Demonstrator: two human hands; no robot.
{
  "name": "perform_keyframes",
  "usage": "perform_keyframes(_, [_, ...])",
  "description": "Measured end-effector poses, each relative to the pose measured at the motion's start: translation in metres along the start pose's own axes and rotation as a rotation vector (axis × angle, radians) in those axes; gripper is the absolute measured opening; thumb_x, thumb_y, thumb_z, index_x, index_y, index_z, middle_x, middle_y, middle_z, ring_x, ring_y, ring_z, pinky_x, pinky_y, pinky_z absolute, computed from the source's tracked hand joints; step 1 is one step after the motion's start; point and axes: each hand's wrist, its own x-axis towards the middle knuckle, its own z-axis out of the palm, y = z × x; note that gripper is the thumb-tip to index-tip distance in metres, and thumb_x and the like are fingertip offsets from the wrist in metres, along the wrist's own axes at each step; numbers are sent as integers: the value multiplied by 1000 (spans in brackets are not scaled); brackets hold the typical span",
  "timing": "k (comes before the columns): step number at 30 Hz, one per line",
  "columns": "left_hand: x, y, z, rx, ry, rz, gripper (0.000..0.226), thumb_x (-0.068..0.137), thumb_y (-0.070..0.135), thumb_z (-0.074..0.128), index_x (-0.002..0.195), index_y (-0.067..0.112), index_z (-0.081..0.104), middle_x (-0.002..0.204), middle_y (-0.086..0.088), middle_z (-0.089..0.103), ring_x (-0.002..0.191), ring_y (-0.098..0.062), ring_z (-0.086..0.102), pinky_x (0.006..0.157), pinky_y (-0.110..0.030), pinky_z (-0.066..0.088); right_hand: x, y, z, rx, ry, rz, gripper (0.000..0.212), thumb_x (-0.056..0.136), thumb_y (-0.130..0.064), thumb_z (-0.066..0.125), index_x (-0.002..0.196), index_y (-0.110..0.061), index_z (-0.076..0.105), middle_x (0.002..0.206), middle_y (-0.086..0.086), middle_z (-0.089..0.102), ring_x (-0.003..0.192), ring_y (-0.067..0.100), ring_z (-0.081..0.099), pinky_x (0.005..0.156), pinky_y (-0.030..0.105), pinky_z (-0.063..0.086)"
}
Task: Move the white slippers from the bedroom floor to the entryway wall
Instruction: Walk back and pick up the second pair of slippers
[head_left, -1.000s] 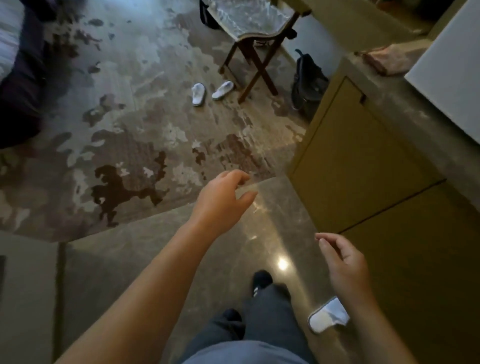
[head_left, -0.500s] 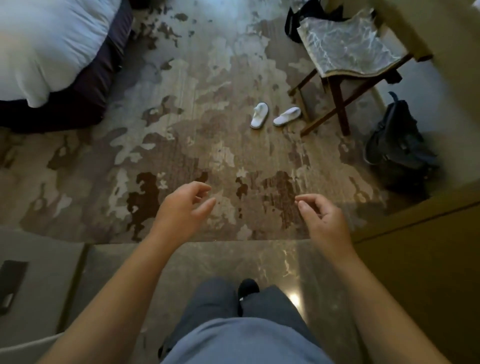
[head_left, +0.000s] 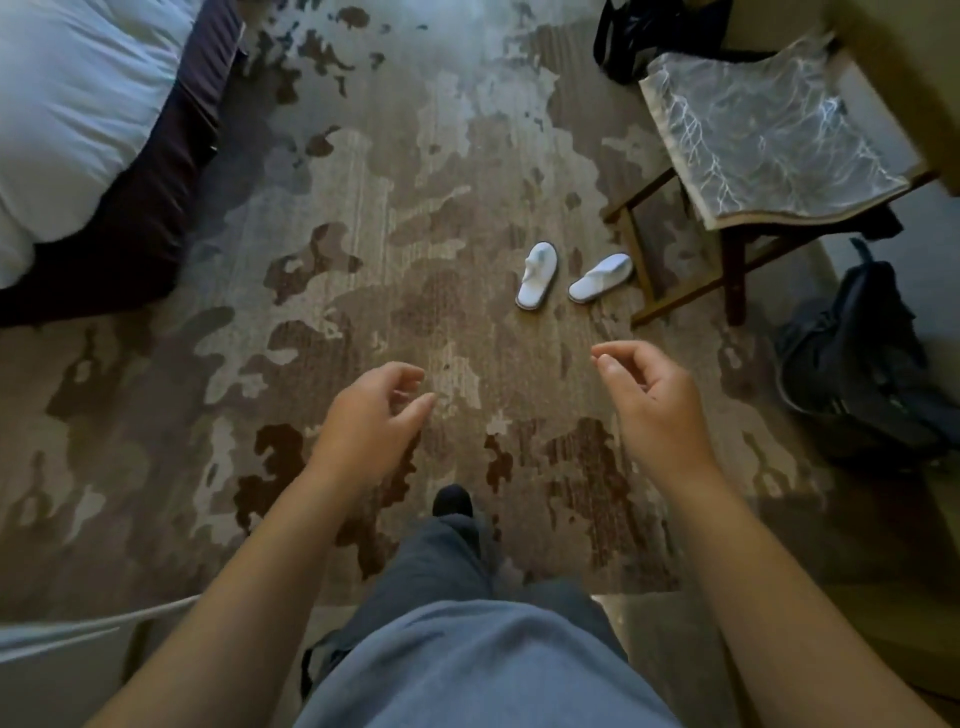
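Two white slippers lie side by side on the patterned brown carpet, the left slipper (head_left: 537, 276) pointing away from me and the right slipper (head_left: 600, 278) angled toward a wooden stool. My left hand (head_left: 371, 418) hangs in front of me, fingers loosely curled and apart, holding nothing. My right hand (head_left: 649, 395) is held out a little farther forward, also empty with fingers apart. Both hands are well short of the slippers. My dark sock (head_left: 452, 501) steps forward on the carpet.
A wooden stool (head_left: 727, 249) with a marbled cloth on top stands just right of the slippers. A dark backpack (head_left: 862, 364) lies at the right. A bed with white bedding (head_left: 67, 130) fills the upper left. Another dark bag (head_left: 654, 36) sits behind the stool.
I have walked off the tiled floor onto the carpet, and the slippers are closer. My right hand has swung forward beside my left. The cabinet and the slipper by my foot have left the view.
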Motion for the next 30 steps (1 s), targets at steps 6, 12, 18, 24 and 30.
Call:
perform_keyframes(6, [153, 65, -10, 71, -121, 147, 31, 84, 28, 54, 113, 16, 55, 106, 0, 59, 95, -14, 56, 86, -33, 49, 95, 8, -4, -40, 106, 181, 13, 87, -19, 48, 94, -21, 59, 81, -16, 56, 78, -2, 53, 66, 15, 41])
perform_keyframes(12, [298, 96, 3, 81, -188, 176, 31, 83, 28, 56, 111, 15, 56, 107, -1, 60, 93, -13, 55, 83, -28, 45, 218, 25, -13, -23, 160, 316, 17, 88, -21, 48, 100, -17, 60, 84, -12, 59, 83, 3, 55, 67, 21, 45])
perform_keyframes(18, [432, 91, 14, 86, -174, 13, 26, 83, 21, 57, 107, 11, 58, 102, -5, 63, 89, -16, 57, 82, -33, 48, 384, 36, -11, -55, 149, 275, 13, 88, -16, 48, 96, -17, 59, 77, -17, 54, 73, -4, 50, 56, 3, 38])
perform_keyframes(24, [521, 65, 23, 155, -241, -152, 23, 82, 17, 59, 103, 9, 60, 100, -9, 66, 84, -17, 57, 76, -30, 44, 506, 56, 0, -96, 140, 339, 15, 85, -13, 52, 97, -11, 60, 82, -7, 57, 73, 4, 53, 58, 9, 38])
perform_keyframes(30, [635, 25, 97, 234, -398, -215, 30, 83, 24, 58, 110, 11, 58, 111, -11, 65, 99, -22, 59, 86, -35, 47, 599, 144, 37, -87, 131, 578, 21, 83, -11, 55, 102, -5, 59, 93, 3, 57, 87, 14, 51, 76, 24, 36])
